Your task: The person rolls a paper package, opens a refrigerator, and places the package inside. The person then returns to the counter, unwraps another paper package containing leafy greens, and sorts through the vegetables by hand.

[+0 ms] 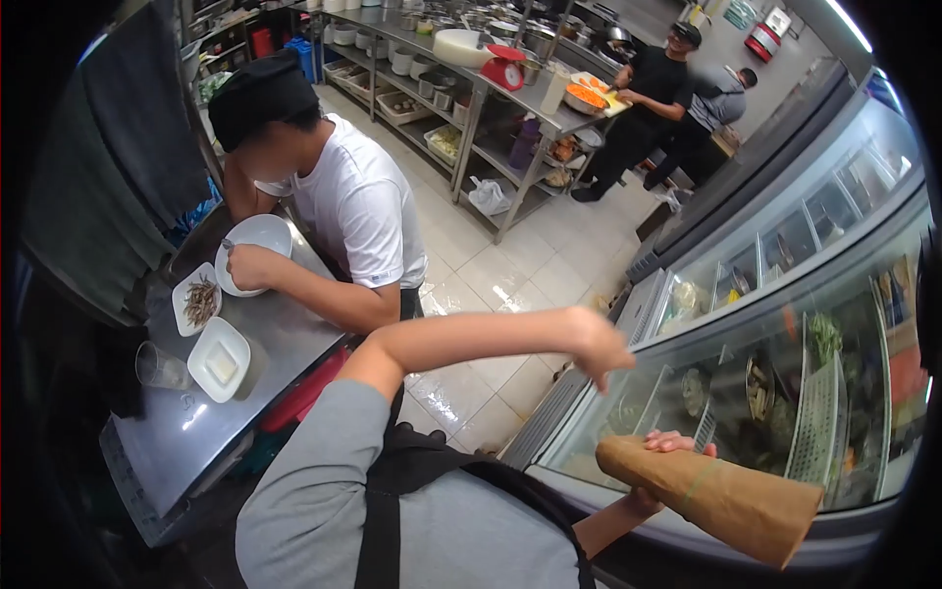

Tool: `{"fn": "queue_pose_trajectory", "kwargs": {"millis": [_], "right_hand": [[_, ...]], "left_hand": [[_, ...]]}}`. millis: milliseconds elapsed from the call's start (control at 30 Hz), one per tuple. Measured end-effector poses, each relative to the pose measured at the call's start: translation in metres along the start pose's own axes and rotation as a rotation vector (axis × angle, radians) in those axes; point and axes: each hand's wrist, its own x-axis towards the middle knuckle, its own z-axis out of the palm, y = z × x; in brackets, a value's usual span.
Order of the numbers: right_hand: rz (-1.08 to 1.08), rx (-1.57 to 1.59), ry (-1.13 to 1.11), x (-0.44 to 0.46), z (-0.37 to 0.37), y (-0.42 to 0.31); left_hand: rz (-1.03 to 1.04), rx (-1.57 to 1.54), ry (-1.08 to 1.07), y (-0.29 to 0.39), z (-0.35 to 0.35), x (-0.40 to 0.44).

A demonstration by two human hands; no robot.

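A long brown paper-wrapped roll (726,496) with a thin green band lies across my right hand (672,442). That hand grips it from below, with the fingertips showing over its far edge. The contents of the wrapping are hidden. My left hand (599,348) is above the roll and apart from it, in front of the glass-fronted display fridge (638,407). Its wrist is bent and its fingers point down, but they are blurred, so their exact pose is unclear.
At the left, a person in a white shirt (358,196) sits at a metal table (265,363) with a white bowl (263,236), dishes and a glass (162,366). Metal shelving (471,147) stands behind. Farther back, a person in black (657,83) works beside another person (716,103).
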Motion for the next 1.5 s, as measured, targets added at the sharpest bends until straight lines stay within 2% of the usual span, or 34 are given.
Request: {"fn": "queue_pose_trajectory", "kwargs": {"millis": [33, 67, 167, 233, 333, 433, 533, 567, 600, 667, 700, 767, 800, 833, 933, 967, 1067, 1233, 1367, 1433, 1467, 1500], "right_hand": [[-0.019, -0.047, -0.024, -0.001, 0.005, -0.008], [-0.029, 0.036, -0.030, -0.005, 0.009, -0.015], [-0.076, 0.208, 0.003, -0.010, 0.028, -0.044], [-0.117, 0.148, 0.006, -0.021, 0.027, -0.068], [-0.178, 0.006, 0.080, -0.041, 0.027, -0.103], [-0.228, -0.184, 0.177, -0.067, 0.027, -0.137], [-0.224, -0.346, 0.290, -0.101, 0.031, -0.170], [-0.246, -0.480, 0.261, -0.109, 0.032, -0.176], [-0.273, -0.613, 0.236, -0.118, 0.033, -0.183], [-0.300, -0.736, 0.332, -0.126, 0.048, -0.196], [-0.286, -0.749, 0.347, -0.136, 0.049, -0.201], [-0.253, -0.766, 0.370, -0.154, 0.051, -0.212], [-0.260, -0.772, 0.386, -0.161, 0.052, -0.215], [-0.266, -0.775, 0.404, -0.164, 0.055, -0.218], [-0.276, -0.753, 0.480, -0.167, 0.069, -0.220], [-0.281, -0.743, 0.508, -0.166, 0.073, -0.220], [-0.309, -0.609, 0.529, -0.159, 0.084, -0.213], [-0.320, -0.563, 0.466, -0.152, 0.096, -0.202], [-0.316, -0.575, 0.299, -0.150, 0.087, -0.193], [-0.308, -0.458, 0.324, -0.155, 0.074, -0.181], [-0.294, -0.348, 0.397, -0.146, 0.078, -0.179], [-0.288, -0.233, 0.471, -0.136, 0.081, -0.176]], "left_hand": [[0.040, 0.036, 0.014, 0.006, -0.014, 0.005], [0.096, 0.056, 0.044, 0.013, -0.025, 0.012], [0.529, 0.018, 0.392, 0.038, -0.040, 0.044], [0.790, -0.066, 0.628, 0.062, -0.041, 0.069], [1.038, -0.207, 0.750, 0.113, -0.053, 0.097], [1.080, -0.337, 0.800, 0.165, -0.065, 0.100], [1.056, -0.311, 0.877, 0.212, -0.075, 0.105], [1.063, -0.342, 0.879, 0.228, -0.076, 0.108], [1.078, -0.408, 0.858, 0.242, -0.074, 0.108], [1.097, -0.536, 0.817, 0.269, -0.067, 0.107], [1.187, -0.737, 0.976, 0.286, -0.054, 0.113], [1.069, -0.834, 0.991, 0.293, -0.058, 0.105], [1.006, -0.879, 0.999, 0.294, -0.061, 0.101], [0.909, -0.858, 1.119, 0.294, -0.066, 0.094], [0.899, -0.893, 0.858, 0.280, -0.085, 0.095], [0.941, -0.760, 1.043, 0.280, -0.080, 0.105], [0.926, -0.650, 0.980, 0.278, -0.084, 0.096], [0.902, -0.631, 0.939, 0.271, -0.090, 0.085], [0.889, -0.671, 0.970, 0.238, -0.095, 0.060], [0.814, -0.748, 0.873, 0.210, -0.105, 0.028], [0.733, -0.715, 0.889, 0.197, -0.109, 0.014], [0.774, -0.725, 0.996, 0.181, -0.112, 0.015]]}}
